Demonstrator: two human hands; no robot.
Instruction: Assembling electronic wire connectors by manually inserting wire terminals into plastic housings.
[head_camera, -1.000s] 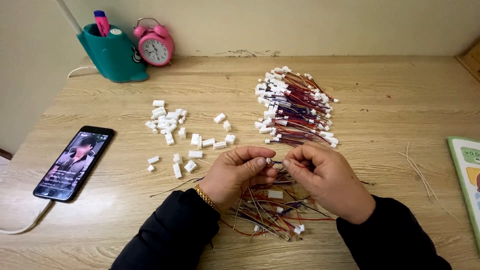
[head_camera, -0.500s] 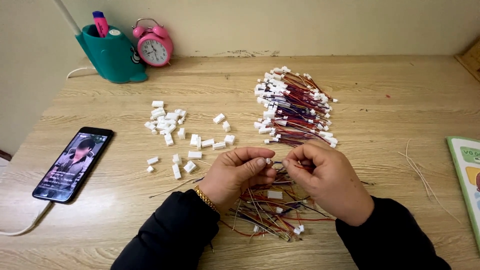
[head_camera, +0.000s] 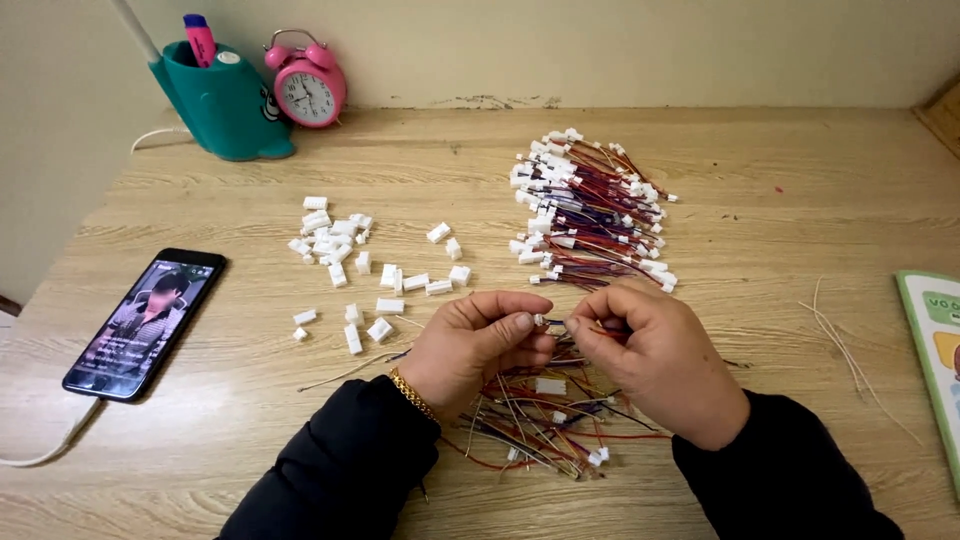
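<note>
Head view: left hand (head_camera: 475, 340) and right hand (head_camera: 650, 350) pinch one small white connector (head_camera: 541, 320) between fingertips; roughly thirty loose white housings (head_camera: 345, 250), two wire piles (head_camera: 590, 205), one phone (head_camera: 145, 322).

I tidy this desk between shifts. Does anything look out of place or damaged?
Mostly orderly. A few pale loose wire strands lie alone near the book, apart from the wire pile, and the wall edge looks chipped.

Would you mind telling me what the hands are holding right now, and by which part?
The left hand pinches a small white connector at its end; the right hand grips its thin wires just behind it, fingertips nearly meeting.
</note>
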